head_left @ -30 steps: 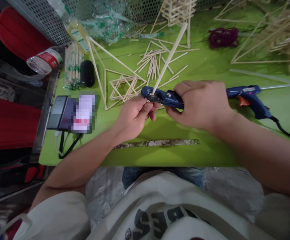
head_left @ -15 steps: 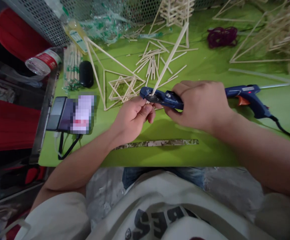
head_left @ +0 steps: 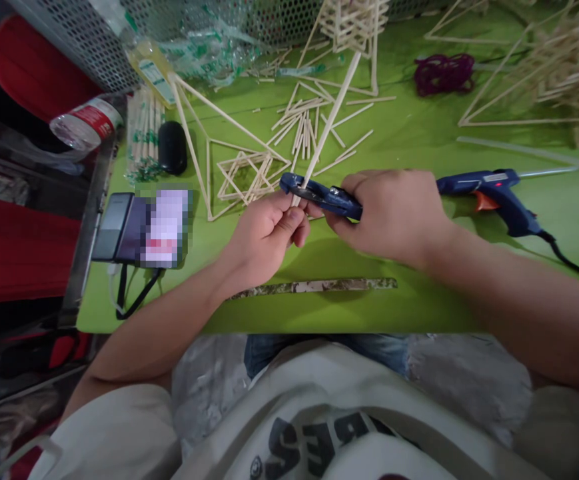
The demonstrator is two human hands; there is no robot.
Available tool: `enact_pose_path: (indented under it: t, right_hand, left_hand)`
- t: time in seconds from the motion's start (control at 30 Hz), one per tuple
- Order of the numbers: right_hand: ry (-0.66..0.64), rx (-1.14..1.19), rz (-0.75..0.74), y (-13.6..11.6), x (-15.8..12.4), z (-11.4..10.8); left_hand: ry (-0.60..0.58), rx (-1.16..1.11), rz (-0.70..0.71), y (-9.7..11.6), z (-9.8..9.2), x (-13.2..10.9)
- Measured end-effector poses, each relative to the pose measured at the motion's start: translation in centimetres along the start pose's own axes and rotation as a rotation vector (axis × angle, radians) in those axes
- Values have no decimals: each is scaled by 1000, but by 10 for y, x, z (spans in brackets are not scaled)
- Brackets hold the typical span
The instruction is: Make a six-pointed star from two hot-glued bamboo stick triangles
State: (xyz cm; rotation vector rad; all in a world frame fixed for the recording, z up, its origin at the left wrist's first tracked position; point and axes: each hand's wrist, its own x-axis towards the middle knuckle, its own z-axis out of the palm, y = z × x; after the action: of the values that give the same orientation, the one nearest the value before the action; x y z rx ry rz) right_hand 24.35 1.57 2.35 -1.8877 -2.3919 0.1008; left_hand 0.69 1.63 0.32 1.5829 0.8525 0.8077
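My left hand point(head_left: 274, 230) pinches the lower end of some thin pale wooden sticks point(head_left: 332, 120), held close together and slanting up and away to the right. How many there are I cannot tell. My right hand point(head_left: 392, 207) is wrapped round a pair of dark blue cutters point(head_left: 319, 193). The jaws lie across the sticks just above my left fingertips. Behind my hands lie a stick frame point(head_left: 209, 180) with smaller stick shapes inside it and a spread of short cut sticks point(head_left: 306, 133).
A blue glue gun point(head_left: 504, 197) with a lit red light lies on the right, its cord trailing. A patterned strip point(head_left: 329, 286) lies near the front edge. On the left are a phone point(head_left: 166, 227), a black case point(head_left: 172, 148) and bagged sticks point(head_left: 144, 133). Stick structures point(head_left: 564, 73) stand behind.
The sticks have tilted slightly, their far end shifting left and a little lower. My right hand and the cutters have moved slightly left.
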Motion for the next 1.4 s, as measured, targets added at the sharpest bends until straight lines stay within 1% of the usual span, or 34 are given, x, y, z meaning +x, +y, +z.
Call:
enact_pose_path:
  t: [0.17,0.47,0.67,0.77,0.9,0.97,1.0,1.07,1.13,1.2,1.27,1.3,1.4]
  right_hand:
    - [-68,55,35,-3,0,-1]
    - [-198,54,104,-7,2,-6]
    - [-235,46,114,-6,4,-7]
    - [-266,67,126,-7,4,-9]
    - [-237,81,131,-5,7,-6]
    - [-194,88,142,-1,10,-5]
    - [-163,102,161,1,12,-5]
    - [-86,162,219,8,15,-8]
    - [21,230,289,18,17,-11]
    - [143,289,327,29,17,-14]
    - [235,329,336,39,18,-15]
    - [255,342,337,43,18,-15]
    - [246,359,355,46,17,-17]
  left_hand:
    - [-3,-54,-93,5,2,0]
    - [-24,-93,-194,7,-2,-1]
    - [-42,-155,-279,11,-2,3]
    - [-31,-174,-314,12,0,5]
    - [-22,-166,-308,15,-2,5]
    - [-28,-86,-283,15,-6,5]
    - [-27,-1,-256,14,-9,6]
    - [-9,250,-175,12,-14,6]
    - [22,532,-100,9,-17,7]
    - [40,751,-68,5,-18,7]
    - [37,881,-69,3,-17,7]
    - [33,919,-78,2,-16,8]
    - [41,977,-115,2,-16,9]
